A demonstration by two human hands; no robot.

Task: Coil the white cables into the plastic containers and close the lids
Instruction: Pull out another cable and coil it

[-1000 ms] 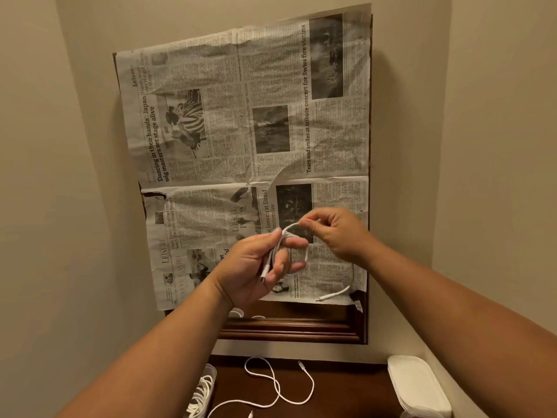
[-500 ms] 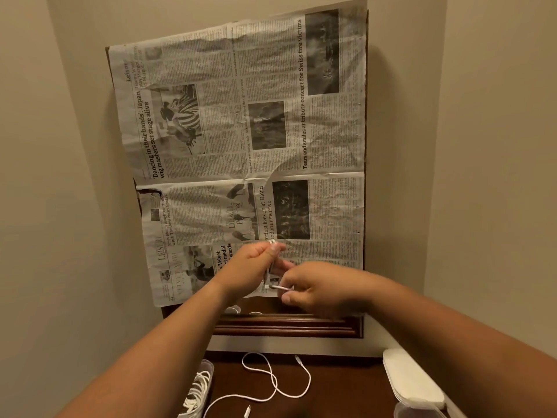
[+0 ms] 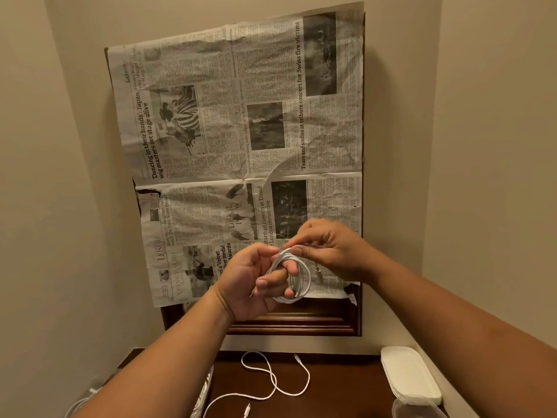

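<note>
Left hand (image 3: 241, 282) grips coiled cable (image 3: 303, 286) mid-air, loops round it | right hand (image 3: 328, 251) pinches its top | second cable (image 3: 272, 384) loose on table (image 3: 346, 387) | lids (image 3: 407, 375) stacked aside, boxing and closing left.

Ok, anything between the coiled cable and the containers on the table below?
Nothing visible does. The coiled white cable is held in open air by the left hand and right hand; the clear plastic container at lower right sits below, partly cut off by the frame.
</note>
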